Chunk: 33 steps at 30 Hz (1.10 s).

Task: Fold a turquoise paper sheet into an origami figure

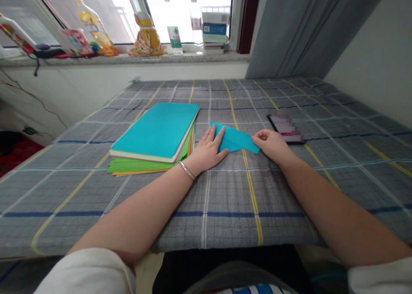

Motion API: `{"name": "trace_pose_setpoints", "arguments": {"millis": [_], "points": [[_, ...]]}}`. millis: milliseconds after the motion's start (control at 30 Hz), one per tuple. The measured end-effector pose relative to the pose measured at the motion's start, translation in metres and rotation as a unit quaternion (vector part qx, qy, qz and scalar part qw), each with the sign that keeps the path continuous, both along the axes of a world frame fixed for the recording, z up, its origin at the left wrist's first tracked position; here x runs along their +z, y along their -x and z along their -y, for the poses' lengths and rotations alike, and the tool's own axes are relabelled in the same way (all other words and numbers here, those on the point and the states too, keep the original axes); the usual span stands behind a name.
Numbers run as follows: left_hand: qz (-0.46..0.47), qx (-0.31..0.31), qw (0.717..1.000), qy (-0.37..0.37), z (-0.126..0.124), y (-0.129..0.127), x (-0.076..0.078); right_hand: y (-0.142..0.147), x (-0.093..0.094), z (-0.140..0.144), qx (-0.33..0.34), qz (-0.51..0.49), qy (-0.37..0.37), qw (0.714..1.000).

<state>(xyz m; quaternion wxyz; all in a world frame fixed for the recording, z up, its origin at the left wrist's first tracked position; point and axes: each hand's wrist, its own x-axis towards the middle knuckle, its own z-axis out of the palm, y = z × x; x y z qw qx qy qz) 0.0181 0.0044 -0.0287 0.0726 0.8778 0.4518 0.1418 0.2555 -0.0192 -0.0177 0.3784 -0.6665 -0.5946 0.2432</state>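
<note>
A small folded sheet of blue paper lies on the checked cloth between my hands. My left hand rests flat on its left part, fingers spread, with a silver bangle at the wrist. At the paper's right end, my right hand pinches the corner between thumb and forefinger, its other fingers curled. Left of my left hand sits a stack of coloured paper, blue on top, with green and orange sheets poking out underneath.
A phone lies just beyond my right hand. The grey checked cloth covers the table up to its near edge. Behind, the windowsill holds bottles, a tube and stacked boxes. A grey curtain hangs at the right.
</note>
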Motion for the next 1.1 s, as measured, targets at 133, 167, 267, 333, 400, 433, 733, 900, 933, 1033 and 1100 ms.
{"name": "trace_pose_setpoints", "arguments": {"millis": [133,167,267,333,400,433,733,900,933,1033,1100], "points": [[0.032,-0.057,0.998,0.014,-0.003,0.002,0.001,-0.008,-0.003,-0.006,-0.067,-0.057,-0.065,0.994],[0.051,-0.074,0.996,0.024,-0.004,0.002,0.001,-0.008,-0.004,-0.007,-0.069,-0.063,-0.098,0.991],[0.143,-0.106,0.981,0.071,-0.007,0.002,-0.001,-0.004,-0.005,-0.005,-0.03,-0.036,-0.194,0.98],[0.219,-0.121,0.962,0.108,-0.009,0.002,-0.004,-0.001,-0.003,-0.002,0.005,0.019,-0.22,0.975],[0.287,-0.133,0.938,0.145,-0.011,0.002,-0.007,0.002,-0.001,0.002,0.046,0.081,-0.229,0.969],[0.316,-0.136,0.925,0.162,-0.011,0.002,-0.008,0.003,0.0,0.004,0.072,0.105,-0.235,0.964],[0.381,-0.125,0.892,0.209,-0.003,-0.006,0.001,0.014,0.008,0.01,0.27,0.2,-0.285,0.898],[0.26,-0.087,0.95,0.15,-0.005,-0.011,-0.002,0.016,0.006,0.011,0.325,0.259,-0.225,0.881],[0.233,-0.064,0.961,0.132,-0.005,-0.011,-0.003,0.016,0.005,0.011,0.336,0.269,-0.214,0.877],[0.129,-0.016,0.989,0.075,-0.004,-0.011,-0.005,0.019,0.004,0.014,0.339,0.293,-0.182,0.875],[0.064,-0.026,0.997,0.042,-0.002,-0.011,-0.004,0.021,0.005,0.016,0.321,0.302,-0.156,0.884]]}}
